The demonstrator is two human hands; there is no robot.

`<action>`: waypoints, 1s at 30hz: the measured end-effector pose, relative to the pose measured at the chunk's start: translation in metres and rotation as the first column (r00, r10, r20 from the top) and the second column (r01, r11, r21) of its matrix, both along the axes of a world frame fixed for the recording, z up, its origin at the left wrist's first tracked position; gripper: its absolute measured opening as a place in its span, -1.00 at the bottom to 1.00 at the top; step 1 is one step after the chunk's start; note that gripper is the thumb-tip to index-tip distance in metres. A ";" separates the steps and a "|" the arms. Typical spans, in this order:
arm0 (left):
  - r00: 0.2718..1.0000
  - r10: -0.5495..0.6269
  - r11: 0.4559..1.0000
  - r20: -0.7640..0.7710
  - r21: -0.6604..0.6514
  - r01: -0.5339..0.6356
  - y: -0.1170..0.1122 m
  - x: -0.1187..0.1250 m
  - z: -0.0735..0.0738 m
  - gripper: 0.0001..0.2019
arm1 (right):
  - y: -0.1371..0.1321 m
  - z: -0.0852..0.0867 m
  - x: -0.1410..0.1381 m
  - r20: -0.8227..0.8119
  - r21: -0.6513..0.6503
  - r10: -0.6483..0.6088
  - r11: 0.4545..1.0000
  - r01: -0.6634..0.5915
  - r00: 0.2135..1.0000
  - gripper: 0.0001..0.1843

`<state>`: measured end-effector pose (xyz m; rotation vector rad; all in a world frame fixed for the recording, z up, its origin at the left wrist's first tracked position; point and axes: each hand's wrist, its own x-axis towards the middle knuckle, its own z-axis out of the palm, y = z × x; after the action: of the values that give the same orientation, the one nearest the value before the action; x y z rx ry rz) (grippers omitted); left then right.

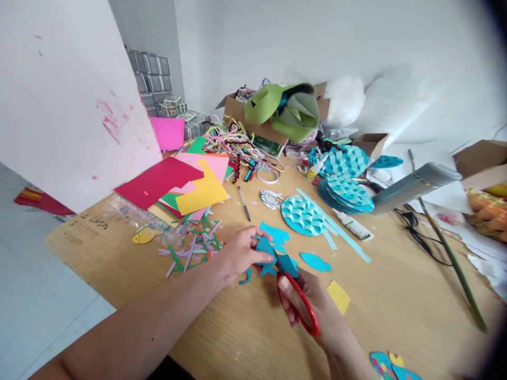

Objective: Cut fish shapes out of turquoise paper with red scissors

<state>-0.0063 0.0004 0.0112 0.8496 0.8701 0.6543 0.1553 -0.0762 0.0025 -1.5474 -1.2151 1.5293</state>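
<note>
The bench (pixel 380 295) carries everything. Toward its far edge stands a carton (pixel 233 108) heaped with green felt (pixel 301 113), probably parked there as stock, away from the work. Coloured sheets (pixel 158 182) overlap near the left corner, seemingly to spare the middle. A flask (pixel 420 184) leans in on the right side, and a woven disc (pixel 303 215) lies flat beyond the hands.

Nearer the near edge, the right hand (pixel 307 295) has its fingers curled through the loops of red-handled scissors (pixel 309 309), a grip suited to working the blades. The left hand (pixel 241 250) pinches blue paper (pixel 264 247) narrowly between thumb and fingers, just above the bench and right beside the blades, likely because thin paper bends unless held close to the cut. The blades partly hide in the paper, so I cannot tell how far apart they stand.

A blue fish (pixel 316 262) lies just right of the hands, apart from the thin scraps (pixel 192 248) on the left, perhaps to avoid mixing.
</note>
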 end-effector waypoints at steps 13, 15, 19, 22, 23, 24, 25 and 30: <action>1.000 0.024 1.000 0.004 0.014 -0.024 0.000 0.000 -0.002 -0.57 | -0.002 -0.004 0.003 -0.011 0.021 0.034 0.999 -0.034 0.999 -0.49; 1.000 0.018 1.000 0.005 0.016 -0.018 0.000 0.000 -0.003 -0.57 | -0.003 -0.004 0.003 -0.007 0.027 0.042 0.999 -0.041 0.999 -0.49; 1.000 0.012 1.000 -0.006 0.009 -0.012 0.000 0.000 -0.002 -0.59 | -0.002 -0.003 0.002 -0.014 0.046 0.061 0.997 -0.060 0.998 -0.51; 1.000 0.012 1.000 -0.010 0.010 -0.012 0.000 0.000 -0.001 -0.59 | -0.001 -0.002 0.001 -0.001 0.051 0.065 0.997 -0.065 0.998 -0.51; 1.000 0.011 1.000 -0.010 0.011 -0.011 0.000 0.000 -0.001 -0.59 | -0.001 -0.001 0.001 0.008 0.049 0.069 0.996 -0.069 0.998 -0.51; 1.000 0.010 1.000 -0.011 0.011 -0.010 0.000 0.000 -0.001 -0.59 | -0.001 -0.001 0.001 0.017 0.049 0.072 0.996 -0.073 0.997 -0.50; 1.000 0.010 1.000 -0.010 0.011 -0.010 0.000 0.000 0.000 -0.60 | -0.001 -0.001 0.001 0.022 0.052 0.078 0.995 -0.079 0.997 -0.50; 1.000 0.015 1.000 0.012 -0.008 -0.015 0.000 -0.001 -0.001 -0.58 | -0.001 0.000 0.002 0.013 0.079 0.112 0.991 -0.112 0.994 -0.50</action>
<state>-0.0068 0.0003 0.0099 0.8322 0.8681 0.6680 0.1570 -0.0775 0.0024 -1.4572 -1.3714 1.5270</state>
